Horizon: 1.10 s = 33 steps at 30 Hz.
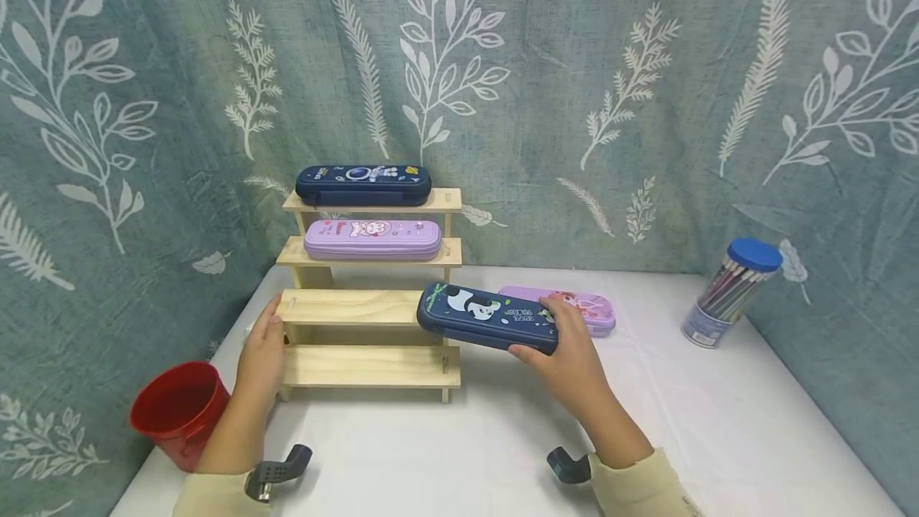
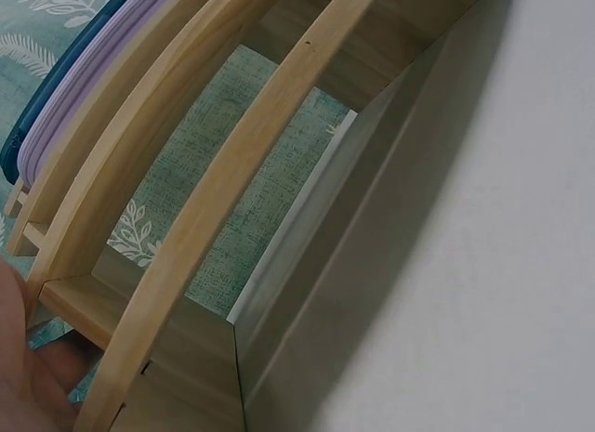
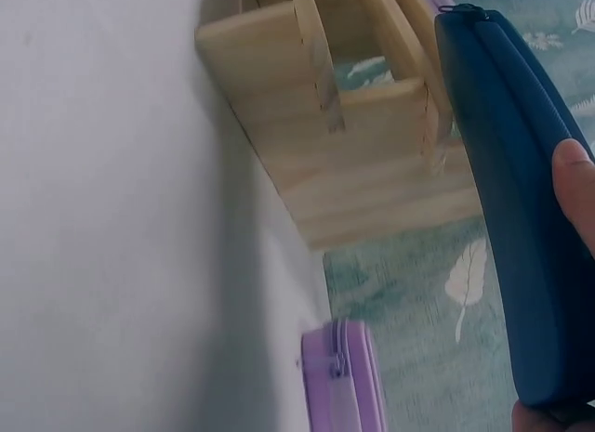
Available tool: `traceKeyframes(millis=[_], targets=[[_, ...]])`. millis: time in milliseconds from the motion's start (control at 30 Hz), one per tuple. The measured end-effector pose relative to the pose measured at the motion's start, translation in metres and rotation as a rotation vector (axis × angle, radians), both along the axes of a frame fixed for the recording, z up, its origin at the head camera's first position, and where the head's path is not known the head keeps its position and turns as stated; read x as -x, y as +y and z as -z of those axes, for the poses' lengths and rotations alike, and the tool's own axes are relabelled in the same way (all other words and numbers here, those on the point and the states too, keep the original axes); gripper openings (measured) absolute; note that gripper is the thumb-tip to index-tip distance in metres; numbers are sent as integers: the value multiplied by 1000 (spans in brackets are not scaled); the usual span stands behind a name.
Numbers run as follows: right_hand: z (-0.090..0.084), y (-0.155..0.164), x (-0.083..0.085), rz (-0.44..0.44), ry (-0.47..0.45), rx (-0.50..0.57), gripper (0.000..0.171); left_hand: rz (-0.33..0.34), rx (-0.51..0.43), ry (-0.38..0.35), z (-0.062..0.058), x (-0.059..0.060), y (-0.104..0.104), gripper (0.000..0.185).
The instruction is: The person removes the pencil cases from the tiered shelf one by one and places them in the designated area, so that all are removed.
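A dark blue pencil case with a panda (image 1: 488, 316) is gripped at its right end by my right hand (image 1: 574, 357). Its left end overlaps the right side of the wooden tiered shelf (image 1: 369, 365) in the head view. In the right wrist view the case (image 3: 511, 218) is off the table, its zipper end toward the shelf. My left hand (image 1: 260, 353) holds the shelf's left side near the third tier; some of its fingers are hidden behind the wood. A navy astronaut pencil case (image 1: 362, 186) lies on the top tier, a purple pencil case (image 1: 373, 239) on the tier below.
Another purple pencil case (image 1: 599, 313) lies on the white table (image 1: 718, 421), behind the panda case. A red bucket (image 1: 179, 413) stands by my left forearm. At the right is a clear tub of pencils (image 1: 731, 294) with a blue lid. Patterned curtains surround the table.
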State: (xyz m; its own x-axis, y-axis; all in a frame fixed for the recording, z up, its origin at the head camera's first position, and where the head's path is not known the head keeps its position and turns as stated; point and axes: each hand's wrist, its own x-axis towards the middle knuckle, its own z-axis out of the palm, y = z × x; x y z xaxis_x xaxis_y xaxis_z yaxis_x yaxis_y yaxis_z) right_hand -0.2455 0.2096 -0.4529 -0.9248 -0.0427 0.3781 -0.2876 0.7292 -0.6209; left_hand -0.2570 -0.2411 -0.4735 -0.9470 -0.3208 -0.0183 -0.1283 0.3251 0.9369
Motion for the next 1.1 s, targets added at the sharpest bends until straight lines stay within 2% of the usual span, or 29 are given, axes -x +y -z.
traceKeyframes(millis=[333, 467, 833, 1100], targets=[[5, 23, 5, 23, 4, 22, 89, -6, -5, 8, 1, -1, -3, 56], [9, 39, 9, 37, -19, 30, 92, -9, -15, 5, 1, -1, -3, 56], [35, 89, 28, 52, -175, -26, 103, -7, -23, 19, 3, 3, -3, 55], [47, 115, 34, 38, -297, -56, 108, -10, -19, 25, 4, 3, -1, 55]])
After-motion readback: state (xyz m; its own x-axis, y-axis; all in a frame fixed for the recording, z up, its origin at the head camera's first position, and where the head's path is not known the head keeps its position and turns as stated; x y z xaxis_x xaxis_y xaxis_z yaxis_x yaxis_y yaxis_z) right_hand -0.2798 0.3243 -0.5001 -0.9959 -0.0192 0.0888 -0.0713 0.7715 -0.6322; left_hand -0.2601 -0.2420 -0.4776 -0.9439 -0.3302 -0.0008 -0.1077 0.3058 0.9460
